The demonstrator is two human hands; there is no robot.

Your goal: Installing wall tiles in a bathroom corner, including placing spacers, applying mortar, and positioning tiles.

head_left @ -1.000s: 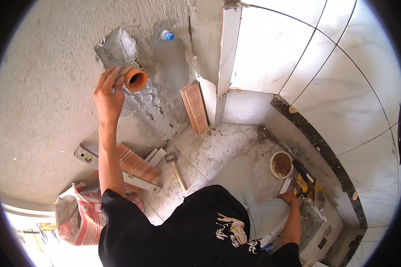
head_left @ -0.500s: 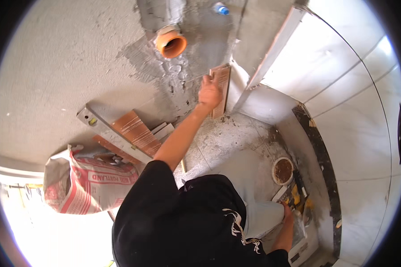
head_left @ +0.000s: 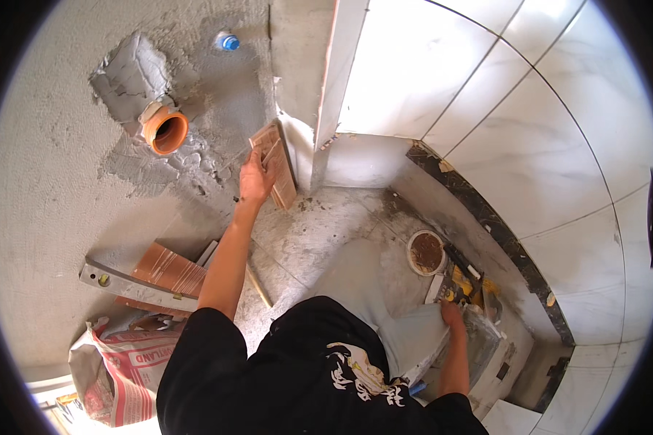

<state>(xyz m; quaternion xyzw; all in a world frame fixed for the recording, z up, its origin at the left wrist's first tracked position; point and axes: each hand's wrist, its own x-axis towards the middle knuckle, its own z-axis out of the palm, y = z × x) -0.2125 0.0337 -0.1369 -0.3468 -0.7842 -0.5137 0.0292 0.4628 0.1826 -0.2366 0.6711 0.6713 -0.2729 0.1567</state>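
Observation:
Out in front at the wall's foot, my left hand is closed on a narrow cut piece of tile, its brown ribbed back showing. The tile piece stands almost upright by the corner, slightly tilted. To its left, an orange pipe end juts from the wall with wet grey mortar around it. My right hand rests against my right knee, beside a yellow and black tool; its fingers are mostly hidden.
A spirit level leans across brown tile pieces at left, above a red and white cement bag. A round white bucket with brown contents stands right of my legs. A blue pipe plug sticks out from the wall.
The view has turned right, so the wall, pipe and bag sit further left. My left hand still holds the tile piece by the corner; my right hand stays at my knee.

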